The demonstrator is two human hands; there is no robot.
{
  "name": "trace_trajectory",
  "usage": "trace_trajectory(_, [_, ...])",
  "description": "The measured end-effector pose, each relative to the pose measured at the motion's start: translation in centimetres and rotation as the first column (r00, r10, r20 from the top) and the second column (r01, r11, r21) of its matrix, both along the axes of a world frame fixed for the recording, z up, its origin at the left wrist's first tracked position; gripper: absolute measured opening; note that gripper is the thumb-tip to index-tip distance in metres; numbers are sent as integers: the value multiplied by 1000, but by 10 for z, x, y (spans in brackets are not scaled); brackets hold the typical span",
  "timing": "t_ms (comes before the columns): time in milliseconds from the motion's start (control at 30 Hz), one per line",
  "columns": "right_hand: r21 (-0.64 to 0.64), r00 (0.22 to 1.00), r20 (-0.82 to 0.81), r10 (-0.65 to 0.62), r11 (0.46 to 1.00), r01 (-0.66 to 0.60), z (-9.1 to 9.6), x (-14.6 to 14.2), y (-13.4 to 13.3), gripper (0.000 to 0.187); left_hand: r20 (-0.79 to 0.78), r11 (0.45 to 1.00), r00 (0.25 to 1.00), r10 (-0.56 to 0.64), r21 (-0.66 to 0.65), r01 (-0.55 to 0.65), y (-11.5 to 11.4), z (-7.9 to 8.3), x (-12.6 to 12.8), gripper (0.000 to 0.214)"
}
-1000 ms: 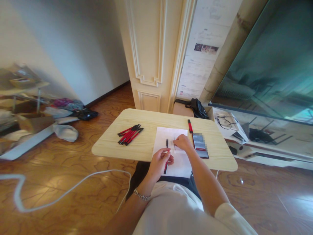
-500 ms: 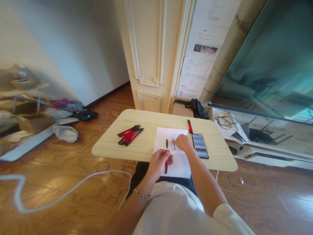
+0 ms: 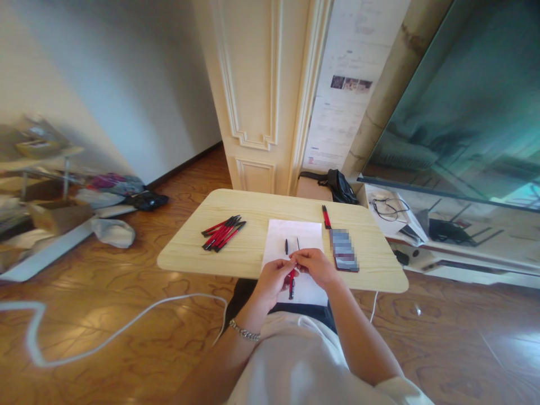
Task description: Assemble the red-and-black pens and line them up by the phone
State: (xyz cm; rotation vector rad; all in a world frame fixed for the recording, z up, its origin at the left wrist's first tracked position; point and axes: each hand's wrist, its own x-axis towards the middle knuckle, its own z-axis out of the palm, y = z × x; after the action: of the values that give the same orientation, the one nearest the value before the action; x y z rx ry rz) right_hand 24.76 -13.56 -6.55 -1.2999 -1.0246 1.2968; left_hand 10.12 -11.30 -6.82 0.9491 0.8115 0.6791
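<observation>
My left hand [image 3: 274,277] is closed around a red and black pen barrel [image 3: 292,284], its black end pointing down toward me over the sheet of white paper [image 3: 276,228]. My right hand [image 3: 314,266] meets it at the barrel's upper end, thumb and fingertips pinched together. Whatever lies between those fingertips is too small to make out. Just beyond the hands, a short black pen part [image 3: 287,246] rests on the paper. Beside it lies a thin dark refill [image 3: 297,243], partly hidden by my right hand.
On the left of the pale wooden table [image 3: 185,247] lies a pile of red and black pens [image 3: 223,233]. Another red and black pen or two [image 3: 326,216] lie at the right, above a phone [image 3: 343,250]. A black bag [image 3: 341,187] sits behind the table.
My right hand has come back from the thin refill on the paper to the top of the pen barrel in my left hand. The refill stays on the paper.
</observation>
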Motion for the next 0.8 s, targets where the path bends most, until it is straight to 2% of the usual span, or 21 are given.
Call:
trace_trajectory(133, [-30,998,-61,10,999,-12,3,0,-2,22,67,996,997,-43,-81,48,1,-1,1,36])
trace_trajectory(333, [-69,997,-73,22,997,-27,11,2,-4,22,88,990,994,-62,-122,72,1,1,3,38])
trace_trajectory(567, [-100,996,-88,8,995,-17,6,6,-3,21,120,982,992,-50,-174,71,1,1,5,37])
trace_trajectory(800, [-116,997,-78,9,993,-18,6,11,-2,20,100,985,992,-80,-145,94,-2,5,5,38])
